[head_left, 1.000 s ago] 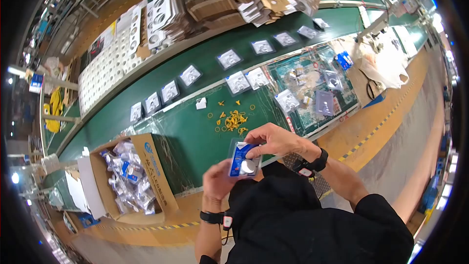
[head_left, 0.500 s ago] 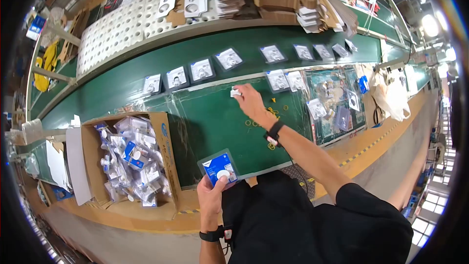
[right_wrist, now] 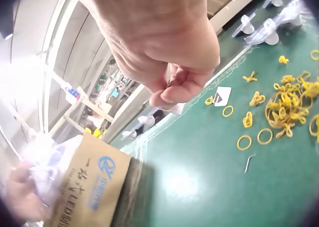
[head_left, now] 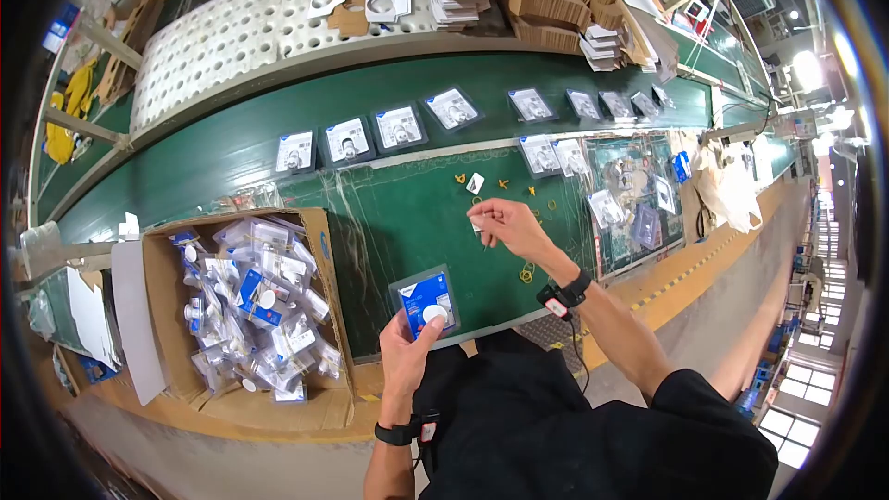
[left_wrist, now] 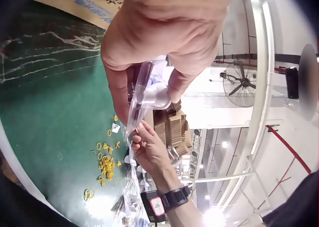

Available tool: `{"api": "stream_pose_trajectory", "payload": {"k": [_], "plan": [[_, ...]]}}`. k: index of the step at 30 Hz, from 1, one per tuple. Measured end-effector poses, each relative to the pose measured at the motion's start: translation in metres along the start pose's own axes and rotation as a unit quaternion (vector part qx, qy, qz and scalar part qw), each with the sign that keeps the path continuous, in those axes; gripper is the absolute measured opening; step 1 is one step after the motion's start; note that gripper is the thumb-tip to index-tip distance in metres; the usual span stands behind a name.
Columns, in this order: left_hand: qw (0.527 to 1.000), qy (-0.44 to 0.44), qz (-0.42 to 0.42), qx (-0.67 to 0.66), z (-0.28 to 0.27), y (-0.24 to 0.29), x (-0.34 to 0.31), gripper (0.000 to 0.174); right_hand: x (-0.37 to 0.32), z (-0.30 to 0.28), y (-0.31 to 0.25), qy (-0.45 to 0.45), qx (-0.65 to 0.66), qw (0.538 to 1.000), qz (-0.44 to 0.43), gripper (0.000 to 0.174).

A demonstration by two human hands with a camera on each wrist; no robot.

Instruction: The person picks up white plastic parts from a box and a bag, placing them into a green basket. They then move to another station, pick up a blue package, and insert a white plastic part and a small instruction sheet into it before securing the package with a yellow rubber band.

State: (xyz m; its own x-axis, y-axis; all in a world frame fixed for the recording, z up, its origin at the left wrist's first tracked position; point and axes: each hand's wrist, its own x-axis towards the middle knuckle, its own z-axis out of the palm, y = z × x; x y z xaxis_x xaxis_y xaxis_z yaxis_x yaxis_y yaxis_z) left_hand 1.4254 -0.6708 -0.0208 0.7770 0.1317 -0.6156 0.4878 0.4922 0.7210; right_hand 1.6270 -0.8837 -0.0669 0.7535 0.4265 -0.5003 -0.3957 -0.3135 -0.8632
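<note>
My left hand [head_left: 405, 361] grips a clear blister pack [head_left: 428, 299] with a blue card and a round white part inside, thumb on its front. The left wrist view shows the pack edge-on between thumb and fingers. Over the green bench, my right hand [head_left: 515, 230] pinches a small white slip [head_left: 477, 221] at its fingertips, mostly hidden by the fingers in the right wrist view. A small white card [right_wrist: 222, 96] with a black triangle lies on the bench just beyond that hand. Yellow rubber bands [right_wrist: 286, 107] lie in a loose heap beside it.
An open carton [head_left: 335, 333] full of blister packs stands at the left. More packs [head_left: 400, 127] lie in a row along the far green strip. A plastic bag [head_left: 727, 187] sits at the right, and cut cardboard sheets [head_left: 546, 14] are stacked on the raised shelf.
My right hand left the blister pack, reached to the white card on the bench, then drew back a little with a white slip. My left hand keeps holding the pack.
</note>
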Motion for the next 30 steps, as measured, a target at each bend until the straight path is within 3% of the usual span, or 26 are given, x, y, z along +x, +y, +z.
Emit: {"api": "stream_pose_trajectory", "payload": {"k": [3, 6, 12, 15, 17, 19, 22, 25, 26, 30], "plan": [[0.999, -0.012, 0.015, -0.043, 0.011, 0.001, -0.012, 0.032, -0.032, 0.012, -0.024, -0.049, 0.236, 0.97, -0.035, 0.028], [0.998, 0.011, 0.011, -0.064, 0.025, 0.003, -0.033, 0.034, -0.06, 0.01, -0.027, -0.082, 0.213, 0.972, -0.054, 0.024], [0.996, -0.037, 0.065, -0.051, 0.063, 0.0, -0.074, 0.038, -0.122, 0.001, -0.047, -0.027, 0.454, 0.89, -0.03, 0.023], [0.987, -0.115, 0.107, -0.017, 0.074, -0.007, -0.092, 0.042, -0.145, -0.019, -0.038, -0.071, 0.247, 0.966, -0.009, 0.02], [0.987, -0.133, 0.086, -0.01, 0.088, -0.004, -0.104, 0.046, -0.17, -0.018, -0.046, -0.097, 0.143, 0.984, -0.052, 0.019], [0.986, -0.154, 0.049, 0.028, 0.093, -0.01, -0.105, 0.045, -0.181, -0.008, -0.028, -0.113, 0.09, 0.966, -0.217, 0.021], [0.98, -0.161, 0.056, -0.101, 0.097, -0.034, -0.108, 0.046, -0.195, -0.009, -0.01, -0.187, 0.179, 0.966, -0.013, 0.029], [0.977, -0.139, 0.074, -0.146, 0.09, -0.042, -0.12, 0.047, -0.209, -0.003, -0.024, -0.23, 0.323, 0.915, 0.071, 0.038], [0.978, -0.142, 0.072, -0.132, 0.084, -0.045, -0.124, 0.047, -0.207, -0.003, -0.016, -0.266, 0.301, 0.914, 0.05, 0.046], [0.981, -0.154, 0.069, -0.095, 0.059, -0.045, -0.129, 0.05, -0.193, 0.011, 0.004, -0.301, 0.223, 0.924, 0.075, 0.047]]}}
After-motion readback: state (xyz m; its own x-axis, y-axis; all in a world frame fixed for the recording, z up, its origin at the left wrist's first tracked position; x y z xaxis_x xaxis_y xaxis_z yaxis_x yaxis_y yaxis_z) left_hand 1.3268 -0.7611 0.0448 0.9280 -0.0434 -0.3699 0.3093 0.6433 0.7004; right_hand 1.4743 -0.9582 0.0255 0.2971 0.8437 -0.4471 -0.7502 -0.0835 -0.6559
